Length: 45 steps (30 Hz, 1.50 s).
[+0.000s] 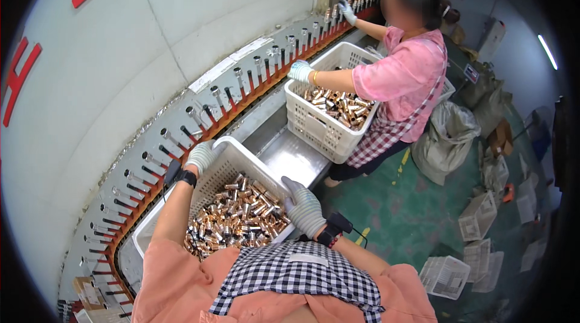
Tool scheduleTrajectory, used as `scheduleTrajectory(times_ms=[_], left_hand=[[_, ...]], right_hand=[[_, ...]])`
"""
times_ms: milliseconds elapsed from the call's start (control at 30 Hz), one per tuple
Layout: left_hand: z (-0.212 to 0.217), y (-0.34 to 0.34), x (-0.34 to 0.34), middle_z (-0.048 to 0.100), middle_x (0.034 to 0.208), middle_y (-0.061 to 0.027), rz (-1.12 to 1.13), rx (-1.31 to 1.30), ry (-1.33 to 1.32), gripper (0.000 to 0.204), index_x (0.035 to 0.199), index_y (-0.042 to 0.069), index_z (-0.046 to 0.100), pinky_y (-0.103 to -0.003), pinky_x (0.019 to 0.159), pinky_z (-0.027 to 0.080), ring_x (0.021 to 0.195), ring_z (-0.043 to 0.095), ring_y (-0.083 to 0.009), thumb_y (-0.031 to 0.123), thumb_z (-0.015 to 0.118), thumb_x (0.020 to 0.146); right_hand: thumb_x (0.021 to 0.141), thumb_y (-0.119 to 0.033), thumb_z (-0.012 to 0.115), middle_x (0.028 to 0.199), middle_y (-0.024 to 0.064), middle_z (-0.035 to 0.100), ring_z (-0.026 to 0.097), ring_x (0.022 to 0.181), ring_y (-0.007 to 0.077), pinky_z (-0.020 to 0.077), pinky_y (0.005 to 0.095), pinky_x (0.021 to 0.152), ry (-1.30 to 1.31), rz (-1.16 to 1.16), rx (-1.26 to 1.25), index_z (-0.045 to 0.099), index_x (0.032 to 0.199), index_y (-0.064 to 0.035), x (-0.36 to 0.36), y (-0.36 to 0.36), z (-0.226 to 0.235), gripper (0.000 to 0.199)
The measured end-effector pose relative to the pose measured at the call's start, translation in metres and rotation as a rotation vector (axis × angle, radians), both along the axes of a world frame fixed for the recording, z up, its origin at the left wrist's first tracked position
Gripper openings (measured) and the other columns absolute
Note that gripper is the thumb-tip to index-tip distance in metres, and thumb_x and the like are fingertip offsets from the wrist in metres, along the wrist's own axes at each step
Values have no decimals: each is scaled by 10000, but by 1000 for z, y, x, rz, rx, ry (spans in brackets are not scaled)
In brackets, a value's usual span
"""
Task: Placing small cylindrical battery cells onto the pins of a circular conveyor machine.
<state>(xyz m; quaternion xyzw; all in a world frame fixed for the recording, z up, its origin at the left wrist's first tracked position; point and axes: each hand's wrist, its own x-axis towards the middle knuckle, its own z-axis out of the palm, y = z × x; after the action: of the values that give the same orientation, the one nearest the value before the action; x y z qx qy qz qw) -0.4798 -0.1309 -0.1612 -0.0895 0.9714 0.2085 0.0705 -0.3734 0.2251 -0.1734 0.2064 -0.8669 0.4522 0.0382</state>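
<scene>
A white perforated plastic basket (pixel 238 159) stands in front of me, holding a heap of small copper-coloured and silvery metal tube parts (pixel 241 214). My left hand (pixel 202 157), in a striped pale glove, is closed over the basket's far left rim beside the curved line. On the right rim, my right hand (pixel 307 209) grips the edge, its grey-tipped fingers bent along it. Both wrists wear dark bands. The undersides of the fingers are hidden.
A curved conveyor (pixel 238 104) with red holders and upright metal pieces runs along the pale wall. A co-worker (pixel 405 75) reaches toward it beside another white basket (pixel 317 127) of metal parts. Sacks (pixel 447 142) and white crates (pixel 445 276) lie on the green floor.
</scene>
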Motion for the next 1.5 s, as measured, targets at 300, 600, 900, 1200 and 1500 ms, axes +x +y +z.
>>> scheduleTrajectory(times_ms=[300,600,900,1200,1500], left_hand=[[-27,-22,-21,694,1078,-320,60,157,11,717,1157,-18,711,-454,984,469,1097,660,-452,606,381,1031],[-41,-12,-59,660,1090,-359,27,-1,-41,771,1075,-76,713,-498,1016,446,1146,614,-484,569,289,1058],[-40,-13,-62,664,1151,-341,26,147,-97,771,1174,-79,670,-460,1023,437,1203,601,-468,606,345,1038],[-33,-7,-60,704,1045,-304,46,125,-52,712,1115,-91,665,-413,966,459,1046,670,-404,551,363,1065],[-34,-8,-56,699,1083,-325,48,104,-14,719,1146,-83,672,-424,989,462,1098,663,-436,557,356,1063]], right_hand=[[870,-50,559,1194,253,659,651,1054,421,532,467,941,-69,18,-57,572,1396,-73,-8,-1,0,526],[888,-96,581,1078,264,688,682,960,419,552,463,870,-201,-43,-3,623,1336,-76,-16,-1,-4,451],[907,-173,606,1158,258,690,691,1057,382,548,417,932,-347,-43,-51,627,1347,-61,-17,4,1,454],[902,-177,617,1156,250,697,700,1046,370,550,404,931,-322,-49,-56,631,1347,-59,-18,4,-2,460],[904,-180,637,1139,247,703,705,1037,364,553,400,918,-280,-53,-49,643,1327,-56,-15,1,-6,441]])
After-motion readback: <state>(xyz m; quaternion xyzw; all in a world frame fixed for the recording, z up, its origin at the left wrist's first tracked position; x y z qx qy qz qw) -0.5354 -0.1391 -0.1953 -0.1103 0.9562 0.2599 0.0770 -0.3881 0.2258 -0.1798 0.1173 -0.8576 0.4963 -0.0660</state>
